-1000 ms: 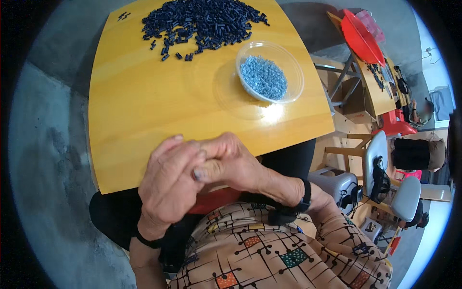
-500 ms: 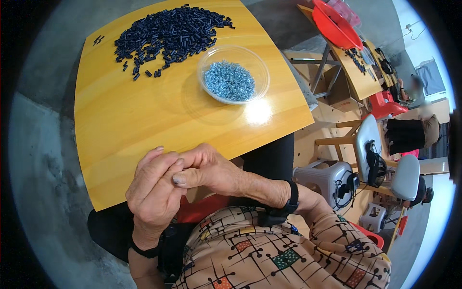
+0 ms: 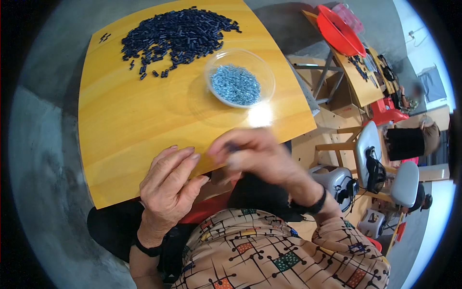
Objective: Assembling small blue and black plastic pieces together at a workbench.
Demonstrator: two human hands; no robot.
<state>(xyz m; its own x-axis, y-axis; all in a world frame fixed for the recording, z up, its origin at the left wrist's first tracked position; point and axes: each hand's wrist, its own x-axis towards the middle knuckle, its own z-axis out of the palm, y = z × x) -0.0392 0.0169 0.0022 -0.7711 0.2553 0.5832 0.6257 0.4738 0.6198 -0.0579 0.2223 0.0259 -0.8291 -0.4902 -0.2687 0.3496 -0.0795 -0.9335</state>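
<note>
Your right hand [image 3: 260,156] has pulled away rightward from your left hand [image 3: 168,190]; blurred, it pinches a small dark piece [image 3: 232,146] between thumb and fingers. Your left is half open, visibly gripping nothing. Beyond, on the yellow table [image 3: 144,130], heaped dark cylinders [image 3: 178,38] lie far left; a clear bowl [image 3: 267,84] of silvery-blue bits [image 3: 236,85] sits nearer, right.

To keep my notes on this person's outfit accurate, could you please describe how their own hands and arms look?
The left hand and right hand are gloveless. The left band and right band, worn at the wrists, are black. The right sleeve is peach, patterned with black lines, dots and coloured patches; no left sleeve shows.
</note>
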